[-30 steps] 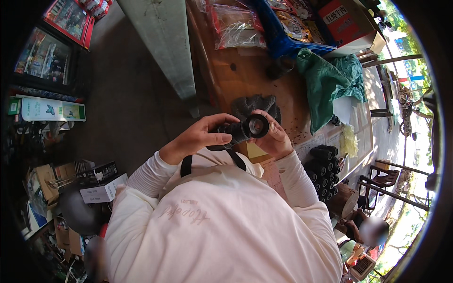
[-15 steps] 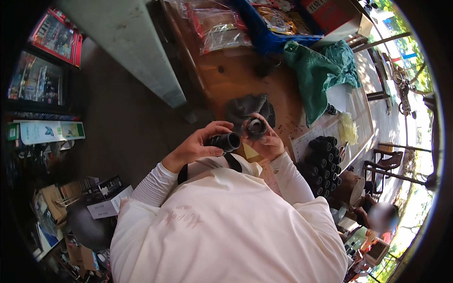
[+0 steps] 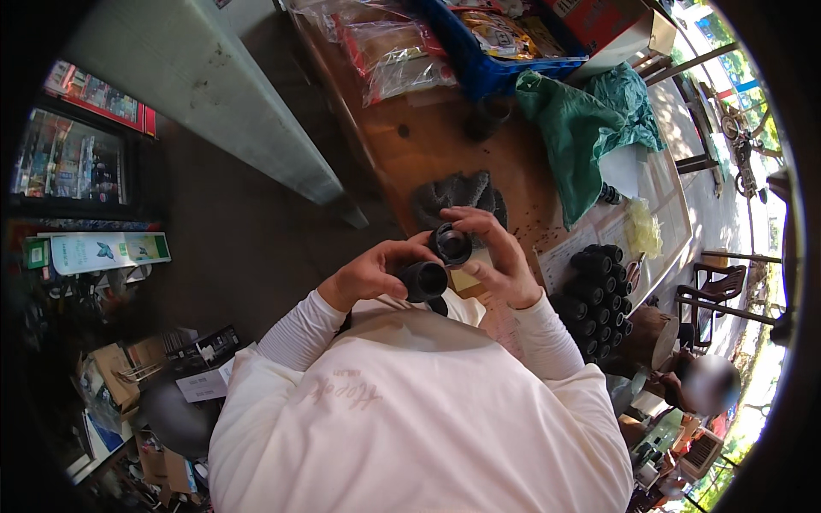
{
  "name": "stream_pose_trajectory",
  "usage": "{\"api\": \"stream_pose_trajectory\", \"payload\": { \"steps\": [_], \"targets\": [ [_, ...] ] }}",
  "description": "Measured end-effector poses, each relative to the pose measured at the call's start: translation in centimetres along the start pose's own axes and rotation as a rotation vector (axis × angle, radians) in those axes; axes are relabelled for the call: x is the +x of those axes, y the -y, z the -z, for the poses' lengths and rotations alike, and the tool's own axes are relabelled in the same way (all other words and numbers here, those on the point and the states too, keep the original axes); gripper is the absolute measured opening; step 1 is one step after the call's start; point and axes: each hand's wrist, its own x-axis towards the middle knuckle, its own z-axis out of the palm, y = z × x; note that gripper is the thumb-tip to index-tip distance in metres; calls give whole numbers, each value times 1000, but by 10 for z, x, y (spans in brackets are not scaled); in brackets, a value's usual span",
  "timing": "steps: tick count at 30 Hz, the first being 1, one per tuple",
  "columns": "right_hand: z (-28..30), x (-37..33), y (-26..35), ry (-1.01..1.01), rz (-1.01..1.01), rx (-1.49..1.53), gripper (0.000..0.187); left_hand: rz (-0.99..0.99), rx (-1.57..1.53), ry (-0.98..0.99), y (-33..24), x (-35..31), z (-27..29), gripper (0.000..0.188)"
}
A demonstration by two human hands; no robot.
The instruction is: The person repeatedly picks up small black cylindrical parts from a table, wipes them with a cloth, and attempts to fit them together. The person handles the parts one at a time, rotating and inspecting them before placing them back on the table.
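Note:
My left hand (image 3: 369, 272) is wrapped round a black cylinder (image 3: 424, 282) that looks like a lens barrel, its round open end facing up toward me. Just beyond it is a shorter black ring-shaped piece (image 3: 451, 245), hollow in the middle. The bent fingers of my right hand (image 3: 505, 256) rest on this piece's far rim, while the right thumb stands off from it. My left fingertips lie close against the same piece; whether they touch it I cannot tell. Under and behind the hands, a dark grey cloth (image 3: 462, 198) lies crumpled on the brown table.
Several black cylinders (image 3: 599, 299) are stacked at the right. A green plastic bag (image 3: 581, 141) and a blue crate (image 3: 505, 77) stand farther back on the table (image 3: 410, 162), beside clear bags (image 3: 393, 56). A grey metal beam (image 3: 222, 94) slants at the left. Another person (image 3: 680, 385) is at the far right.
My right hand has opened up and shifted its fingers over the far rim of the ring-shaped piece. The left-hand cylinder has moved slightly right and nearer me, now tilted more upright.

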Motion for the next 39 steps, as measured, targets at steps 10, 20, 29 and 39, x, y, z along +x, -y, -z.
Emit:
{"api": "stream_pose_trajectory", "payload": {
  "steps": [10, 20, 29, 39],
  "targets": [
    [14, 15, 41, 0, 46, -3, 15, -117, 49, 11, 7, -14, 12, 52],
    [-4, 9, 73, -11, 258, -172, 20, -141, 27, -13, 4, -16, 5, 58],
    [-16, 19, 74, 188, 653, -682, 29, -148, 36, -19, 2, -19, 2, 56],
    [-31, 7, 79, 159, 604, -809, 26, -193, 7, -56, 5, -20, -5, 54]
  ]
}}
